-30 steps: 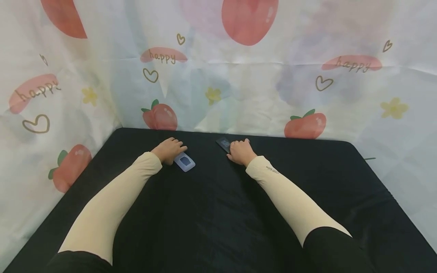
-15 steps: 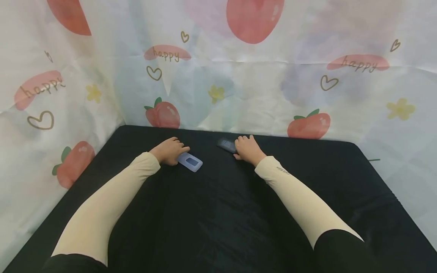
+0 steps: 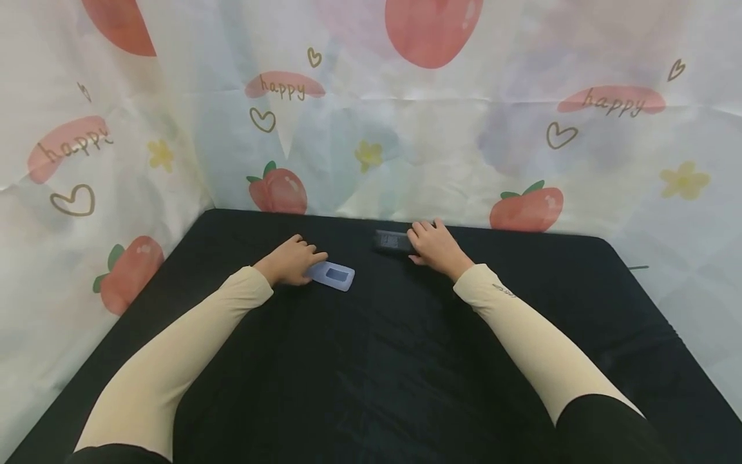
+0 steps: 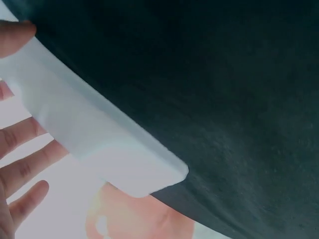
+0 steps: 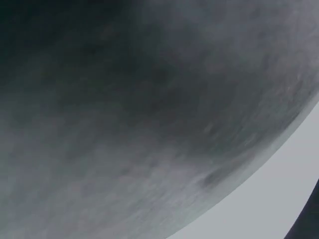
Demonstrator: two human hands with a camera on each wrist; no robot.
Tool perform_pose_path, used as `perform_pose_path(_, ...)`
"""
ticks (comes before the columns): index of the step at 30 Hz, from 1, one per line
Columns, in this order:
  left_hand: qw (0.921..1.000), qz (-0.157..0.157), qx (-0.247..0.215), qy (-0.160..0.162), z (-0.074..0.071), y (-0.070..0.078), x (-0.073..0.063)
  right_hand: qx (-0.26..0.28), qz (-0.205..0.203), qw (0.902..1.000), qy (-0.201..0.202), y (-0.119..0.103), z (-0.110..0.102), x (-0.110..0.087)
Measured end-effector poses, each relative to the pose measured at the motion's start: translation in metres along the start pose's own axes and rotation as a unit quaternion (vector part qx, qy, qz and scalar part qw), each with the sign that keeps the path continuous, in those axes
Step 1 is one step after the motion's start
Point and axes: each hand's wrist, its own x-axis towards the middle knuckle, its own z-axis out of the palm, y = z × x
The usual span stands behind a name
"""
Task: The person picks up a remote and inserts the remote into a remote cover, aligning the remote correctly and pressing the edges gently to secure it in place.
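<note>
My left hand (image 3: 292, 260) grips a white, remote-control-like handset (image 3: 334, 275) with a grey-blue screen, its far end pointing right. In the left wrist view the smooth white side of the handset (image 4: 107, 127) shows, with the thumb at the top left and the other fingers spread along the lower left. My right hand (image 3: 437, 246) grips one end of a slim black handset (image 3: 391, 241) with faint grey markings, which sticks out leftward. Both handsets appear over the far part of the black-covered table (image 3: 371, 361). The right wrist view shows neither the right hand nor what it holds.
A white cloth (image 3: 429, 142) printed with fruit, hearts and the word "happy" hangs behind the table's far edge and along its left side. Dark cloth (image 5: 124, 109) fills most of the right wrist view, with a pale strip at the lower right.
Both handsets have turned in the hands' grip, from slanting down to the right to lying nearly level. My right hand has moved right with the black handset; the head view has shifted slightly.
</note>
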Motion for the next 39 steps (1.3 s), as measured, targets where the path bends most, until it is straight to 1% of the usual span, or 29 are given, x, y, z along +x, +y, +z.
perform_pose_path(4, 0.9997, -0.014, 0.013, 0.016, -0.002, 0.006, -0.001, 0.001, -0.012, 0.9994, 0.031, 0.005, -0.003, -0.004)
perform_pose_path(9, 0.9993, -0.031, 0.02, 0.008, -0.002, 0.014, -0.002, 0.023, -0.015, 0.9971, 0.071, 0.003, -0.013, -0.005)
perform_pose_path(14, 0.9984, -0.052, 0.023, 0.003, -0.002, 0.021, -0.002, 0.055, -0.015, 0.9939, 0.094, -0.008, -0.031, -0.003)
perform_pose_path(18, 0.9977, -0.062, 0.023, -0.009, -0.007, 0.029, -0.003, 0.062, -0.023, 0.9929, 0.099, -0.021, -0.045, -0.002)
perform_pose_path(23, 0.9972, -0.069, 0.025, -0.013, -0.011, 0.037, -0.002, 0.066, -0.035, 0.9912, 0.109, -0.035, -0.055, -0.001)
perform_pose_path(33, 0.9969, -0.071, 0.031, -0.011, -0.014, 0.046, 0.0, 0.078, -0.039, 0.9908, 0.103, -0.048, -0.057, 0.0)
perform_pose_path(39, 0.9971, -0.071, 0.023, -0.011, -0.016, 0.049, -0.004, 0.079, -0.045, 0.9916, 0.092, -0.054, -0.056, -0.003)
